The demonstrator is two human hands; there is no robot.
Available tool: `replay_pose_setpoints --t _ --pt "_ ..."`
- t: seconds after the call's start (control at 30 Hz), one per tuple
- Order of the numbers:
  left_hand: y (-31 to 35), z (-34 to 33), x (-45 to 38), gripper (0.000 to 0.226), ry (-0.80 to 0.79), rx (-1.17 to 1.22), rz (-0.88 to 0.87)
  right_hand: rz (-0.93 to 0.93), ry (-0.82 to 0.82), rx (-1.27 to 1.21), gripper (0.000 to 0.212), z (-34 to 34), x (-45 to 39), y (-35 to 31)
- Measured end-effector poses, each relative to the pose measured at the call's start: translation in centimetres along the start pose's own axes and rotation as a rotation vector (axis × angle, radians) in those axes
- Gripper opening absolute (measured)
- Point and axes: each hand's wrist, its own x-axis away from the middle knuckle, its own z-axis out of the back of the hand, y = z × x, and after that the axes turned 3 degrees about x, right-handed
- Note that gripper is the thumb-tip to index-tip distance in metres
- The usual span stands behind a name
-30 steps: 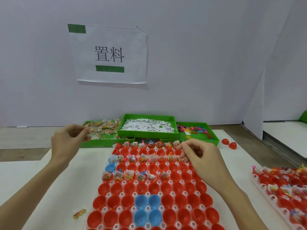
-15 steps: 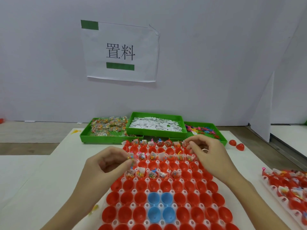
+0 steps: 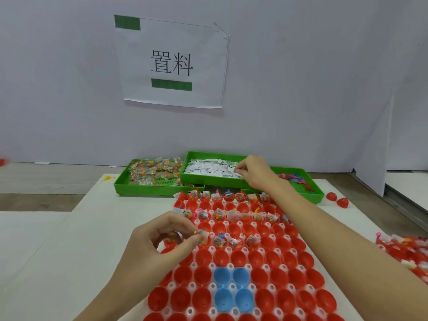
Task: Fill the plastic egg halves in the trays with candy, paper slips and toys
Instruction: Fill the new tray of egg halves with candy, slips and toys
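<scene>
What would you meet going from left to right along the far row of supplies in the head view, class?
Bin of candy packets → bin of paper slips, with the right hand reaching into its right end → bin of small toys → two loose red egg halves on the table.

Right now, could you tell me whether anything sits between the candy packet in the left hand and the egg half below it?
Nothing visible does: the left hand pinches the candy packet directly over the egg half.
</scene>
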Motion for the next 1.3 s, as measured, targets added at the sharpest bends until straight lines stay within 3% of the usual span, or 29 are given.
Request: replay_pose_setpoints --t 0.13,0.3,0.43,0.57,0.7,0.93,1.3 --pt "-0.2 -0.2 0.2 0.022 0.006 -0.040 0.005 0.000 -0.030 0.030 0.024 -0.8 -1.3 -0.4" --pt "-0.2 -0.3 0.2 0.021 0.002 -0.042 -0.016 0.002 -0.013 0.121 0.011 -0.7 -1.9 -0.5" --pt "-0.3 -0.4 0.1 0.021 -0.005 -0.060 -0.004 -0.015 0.060 0.154 0.021 -0.7 -1.0 -0.3" --pt "-0.4 -0.4 0.1 0.019 -0.018 -0.056 0.018 -0.019 0.225 0.040 0.019 -0.4 0.9 0.1" --pt "-0.3 -0.3 0.0 0.018 0.013 -0.066 0.037 -0.017 0.310 -0.262 0.018 0.9 4.2 -0.3" --pt "0.0 -0.2 0.2 0.016 0.029 -0.064 0.069 0.032 0.188 -0.569 0.011 3.2 12.2 -2.0" --pt "0.9 -1.1 0.8 0.015 0.007 0.113 0.093 0.240 -0.049 -0.656 0.011 0.6 18.9 -6.3"
